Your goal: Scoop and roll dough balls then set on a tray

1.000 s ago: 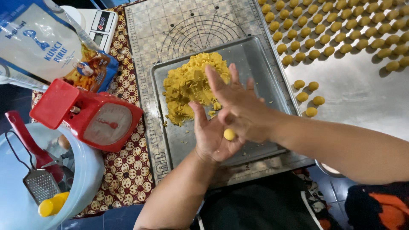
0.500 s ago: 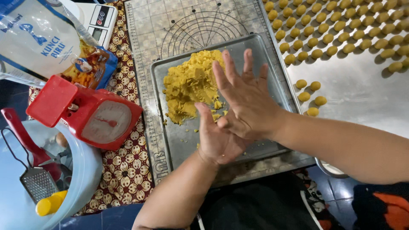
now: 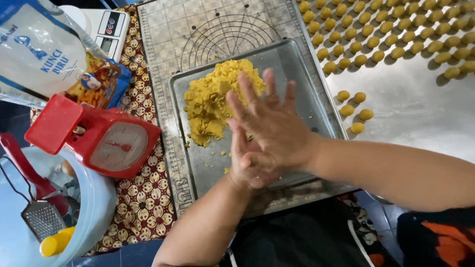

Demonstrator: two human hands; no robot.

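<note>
My right hand [image 3: 274,123] lies flat, fingers spread, on top of my left hand [image 3: 250,165], palm against palm, over the near part of a metal tray [image 3: 309,94]. The small yellow dough ball seen earlier on my left palm is now hidden between the two palms. A crumbly heap of yellow dough [image 3: 213,99] sits in the tray just beyond my fingertips. To the right, rows of small yellow dough balls [image 3: 386,34] cover a shiny metal sheet, with a few loose ones [image 3: 356,106] nearest the tray.
A red dial scale [image 3: 106,143] stands left of the tray on a patterned cloth [image 3: 143,207]. Behind it are a flour bag [image 3: 44,59] and a white digital scale [image 3: 111,27]. A pale blue basin [image 3: 94,207] with utensils sits at the lower left. A gridded mat [image 3: 213,24] lies under the tray.
A second ago the dough ball lay visible on my left palm. My right hand has since slid over the left palm and covered it, shifting a little leftward.
</note>
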